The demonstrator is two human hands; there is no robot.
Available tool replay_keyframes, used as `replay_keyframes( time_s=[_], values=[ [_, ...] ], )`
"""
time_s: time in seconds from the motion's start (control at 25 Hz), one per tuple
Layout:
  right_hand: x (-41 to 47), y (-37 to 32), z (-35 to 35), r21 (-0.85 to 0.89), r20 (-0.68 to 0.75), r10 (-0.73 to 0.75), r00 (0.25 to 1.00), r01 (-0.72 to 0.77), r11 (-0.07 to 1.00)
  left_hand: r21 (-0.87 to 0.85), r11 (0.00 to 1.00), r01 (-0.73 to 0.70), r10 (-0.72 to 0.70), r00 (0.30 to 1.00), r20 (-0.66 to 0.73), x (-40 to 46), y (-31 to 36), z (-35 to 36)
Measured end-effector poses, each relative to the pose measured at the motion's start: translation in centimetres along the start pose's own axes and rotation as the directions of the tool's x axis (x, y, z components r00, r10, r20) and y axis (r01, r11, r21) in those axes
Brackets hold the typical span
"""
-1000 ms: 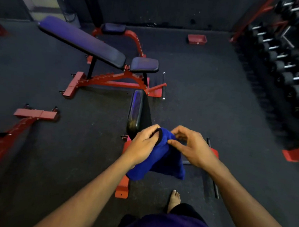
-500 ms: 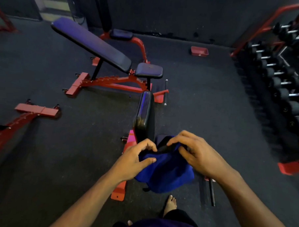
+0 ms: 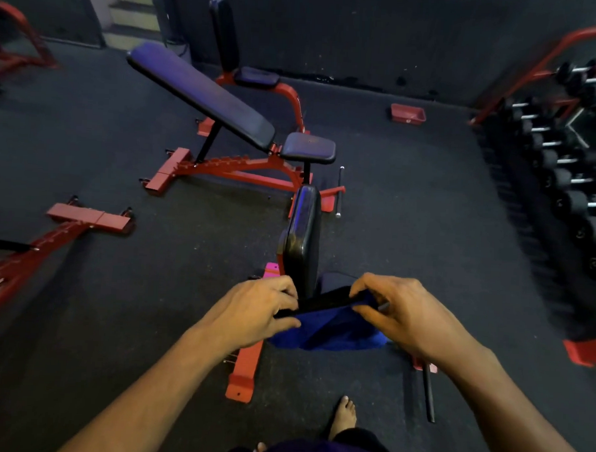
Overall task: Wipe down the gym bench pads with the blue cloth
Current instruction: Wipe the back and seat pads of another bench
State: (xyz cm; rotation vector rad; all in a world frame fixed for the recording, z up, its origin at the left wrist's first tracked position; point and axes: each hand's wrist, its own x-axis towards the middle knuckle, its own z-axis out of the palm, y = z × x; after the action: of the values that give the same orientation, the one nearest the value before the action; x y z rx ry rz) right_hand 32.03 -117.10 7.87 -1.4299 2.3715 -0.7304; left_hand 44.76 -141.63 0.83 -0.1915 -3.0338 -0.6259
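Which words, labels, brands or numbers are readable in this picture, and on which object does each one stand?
None can be read.
Dumbbells on the rack: round marks on the ends, too small and blurred to read.
Seat pad of the inclined bench: a faint mark, too dim to read.
Blue cloth, held by left hand and right hand: no text visible.
Red tray: no readable text.

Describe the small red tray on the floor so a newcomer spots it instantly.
Start at the dumbbell rack along the right side, then look left along the base of the back wall. The small red tray sits alone on the dark floor there. Unlike the red bench frames, it is a low open box attached to nothing.
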Motion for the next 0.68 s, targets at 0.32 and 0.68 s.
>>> replay_keyframes(
  time_s=[0.32,0.68],
  values=[
    [0.1,-0.3,-1.8,-0.078,-0.219,0.067,0.974,-0.086,0.993,-0.211,0.975,0.069,-0.137,0.934,-0.331,0.5,0.0,-0.1],
    [0.2,0.8,-2.8,0.231,-0.384,0.186,0.904,-0.101,0.968,-0.432,0.899,0.071,-0.297,0.825,-0.481,2.4,-0.2,-3.1]
  ],
)
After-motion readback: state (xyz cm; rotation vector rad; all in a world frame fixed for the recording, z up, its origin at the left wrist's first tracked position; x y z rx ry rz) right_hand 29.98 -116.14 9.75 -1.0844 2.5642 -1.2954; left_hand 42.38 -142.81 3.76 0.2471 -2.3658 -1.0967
